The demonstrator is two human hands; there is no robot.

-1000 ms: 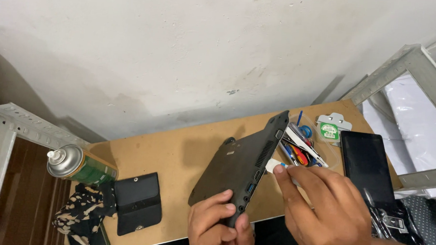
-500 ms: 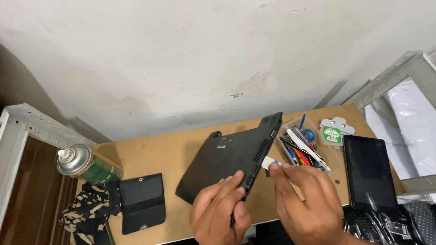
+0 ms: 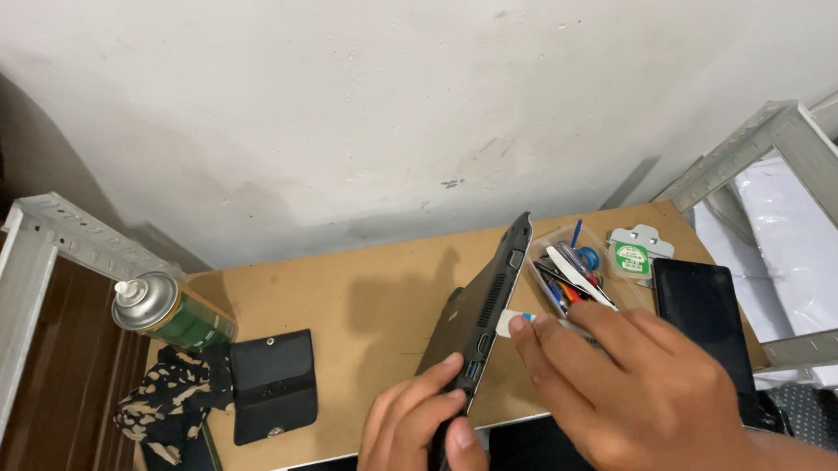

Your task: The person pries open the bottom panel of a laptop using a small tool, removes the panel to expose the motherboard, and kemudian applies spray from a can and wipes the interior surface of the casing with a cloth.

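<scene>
Left hand (image 3: 423, 427) is clamped on the near end of the black laptop (image 3: 477, 310), propping it on edge mid-frame so its side seam faces the right hand (image 3: 640, 400); that one pinches a small white pry tool (image 3: 513, 322) against the seam. Tool tray (image 3: 570, 270) and dark tablet (image 3: 702, 312) crowd the right; spray can (image 3: 162, 310) and black pouch (image 3: 273, 386) sit lower left, clear of it.
</scene>
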